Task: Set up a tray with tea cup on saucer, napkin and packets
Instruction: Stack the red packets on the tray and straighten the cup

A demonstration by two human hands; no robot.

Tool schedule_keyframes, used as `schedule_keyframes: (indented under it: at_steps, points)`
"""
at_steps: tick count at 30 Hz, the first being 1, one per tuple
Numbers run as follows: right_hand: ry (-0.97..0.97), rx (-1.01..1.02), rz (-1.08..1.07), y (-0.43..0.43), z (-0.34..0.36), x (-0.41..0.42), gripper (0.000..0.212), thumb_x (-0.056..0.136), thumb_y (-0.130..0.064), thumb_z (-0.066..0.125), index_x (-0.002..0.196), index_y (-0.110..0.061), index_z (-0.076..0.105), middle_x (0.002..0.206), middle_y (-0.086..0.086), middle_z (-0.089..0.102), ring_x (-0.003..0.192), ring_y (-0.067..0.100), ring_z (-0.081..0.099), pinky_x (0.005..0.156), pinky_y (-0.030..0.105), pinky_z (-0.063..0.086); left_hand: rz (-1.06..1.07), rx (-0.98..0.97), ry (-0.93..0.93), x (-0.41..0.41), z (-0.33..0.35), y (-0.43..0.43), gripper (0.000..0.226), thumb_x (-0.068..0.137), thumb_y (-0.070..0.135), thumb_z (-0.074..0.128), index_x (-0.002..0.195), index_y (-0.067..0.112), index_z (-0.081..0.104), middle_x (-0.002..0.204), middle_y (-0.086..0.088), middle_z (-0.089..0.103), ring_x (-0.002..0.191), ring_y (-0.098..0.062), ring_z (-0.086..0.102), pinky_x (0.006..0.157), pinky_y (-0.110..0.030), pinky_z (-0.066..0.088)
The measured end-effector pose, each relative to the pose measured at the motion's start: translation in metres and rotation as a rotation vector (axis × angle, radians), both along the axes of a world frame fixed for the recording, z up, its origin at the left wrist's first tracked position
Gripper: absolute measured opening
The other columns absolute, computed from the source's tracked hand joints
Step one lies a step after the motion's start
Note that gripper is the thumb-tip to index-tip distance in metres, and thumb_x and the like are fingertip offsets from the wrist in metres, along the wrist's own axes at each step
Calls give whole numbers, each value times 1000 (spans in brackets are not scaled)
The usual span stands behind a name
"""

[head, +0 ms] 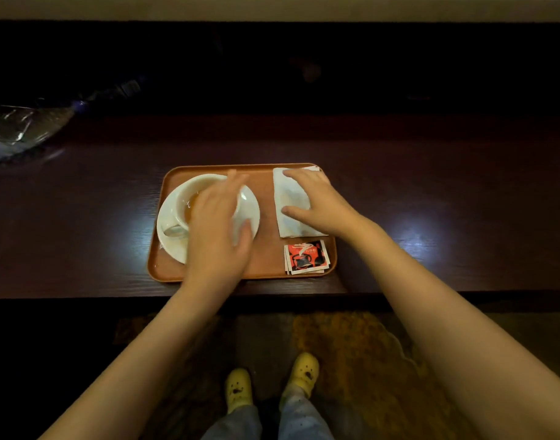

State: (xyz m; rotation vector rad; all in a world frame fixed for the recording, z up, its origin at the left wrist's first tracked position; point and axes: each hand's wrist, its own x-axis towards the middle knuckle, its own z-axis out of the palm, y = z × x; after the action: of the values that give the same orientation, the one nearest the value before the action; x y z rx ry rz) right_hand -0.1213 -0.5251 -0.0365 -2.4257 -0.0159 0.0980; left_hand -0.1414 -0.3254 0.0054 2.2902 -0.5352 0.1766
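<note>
An orange tray (pixel 266 258) lies on the dark wooden counter. On its left side a white cup (pixel 189 193) with tea stands on a white saucer (pixel 169 228), and a spoon (pixel 173 231) rests on the saucer. My left hand (pixel 218 227) hovers blurred over the cup's right side, fingers spread. A white folded napkin (pixel 289 198) lies on the tray's right half, and my right hand (pixel 316 201) rests flat on it. Red and black packets (pixel 306 257) sit in the tray's near right corner.
A clear plastic bag (pixel 18 128) lies at the counter's far left. The counter's front edge (pixel 272 295) runs just below the tray. Below it I see a patterned floor and yellow shoes (pixel 239 389).
</note>
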Motion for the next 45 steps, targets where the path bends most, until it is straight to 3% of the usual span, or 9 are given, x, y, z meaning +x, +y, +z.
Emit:
schedule_keyframes:
  at_steps: [4, 8, 12, 19, 24, 27, 31, 38, 45]
  points:
    - [116, 123, 94, 29, 8, 17, 77, 80, -32, 67, 143, -21, 23, 153, 4, 27, 139, 21, 23, 111, 37, 25, 283, 21, 220, -5, -2, 50, 68, 83, 11, 57, 142, 20, 24, 151, -4, 29, 138, -19, 21, 108, -36, 26]
    - [178, 324, 157, 56, 12, 25, 74, 76, -23, 72, 139, -23, 31, 145, 2, 38, 123, 12, 38, 98, 23, 32, 299, 41, 472, 2, -14, 64, 71, 83, 14, 57, 144, 18, 20, 152, -9, 28, 138, -26, 28, 112, -45, 28]
    - [237, 399, 163, 70, 7, 26, 74, 75, -20, 73, 137, -28, 33, 144, -1, 42, 128, 16, 40, 104, 35, 37, 315, 91, 506, 3, -23, 64, 70, 86, 19, 53, 146, 19, 16, 157, -4, 14, 143, -23, 16, 116, -42, 21]
    - [153, 436, 35, 80, 0, 14, 73, 74, -22, 75, 134, -26, 34, 140, 1, 43, 120, 12, 43, 94, 25, 38, 250, 67, 456, 16, -31, 73, 65, 86, 14, 53, 143, 19, 24, 157, 0, 12, 143, -19, 16, 113, -36, 22]
    - [69, 466, -76, 94, -7, 4, 69, 73, -24, 75, 130, -30, 36, 138, -3, 43, 114, 7, 44, 85, 13, 38, 212, 0, 390, 28, -31, 79, 58, 83, 9, 54, 137, 19, 35, 154, -2, 24, 139, -21, 26, 108, -33, 27]
    - [78, 463, -111, 96, -9, 0, 72, 73, -27, 75, 132, -30, 34, 141, -3, 42, 119, 10, 43, 91, 22, 40, 230, -30, 390, 35, -31, 86, 56, 82, 4, 51, 135, 19, 39, 147, -3, 36, 130, -26, 40, 106, -42, 38]
    - [105, 321, -238, 95, -9, -9, 71, 74, -24, 73, 134, -22, 36, 138, 4, 44, 118, 16, 45, 94, 33, 44, 268, -80, 295, 62, -27, 98, 48, 82, 3, 46, 126, 22, 50, 127, 2, 54, 112, -17, 51, 84, -21, 37]
    - [186, 121, -459, 108, -12, -20, 37, 84, -20, 61, 119, -10, 50, 119, 13, 57, 104, 23, 53, 80, 28, 38, 39, 261, 513, 132, -28, 93, 45, 86, 4, 44, 128, 17, 51, 133, -11, 55, 121, -28, 49, 93, -35, 40]
    - [219, 182, -514, 118, -11, -17, 38, 83, -13, 63, 119, -10, 52, 120, 12, 58, 106, 26, 56, 86, 30, 45, 16, 231, 576, 147, -29, 88, 35, 85, 7, 48, 117, 13, 61, 126, -10, 60, 115, -25, 53, 92, -36, 43]
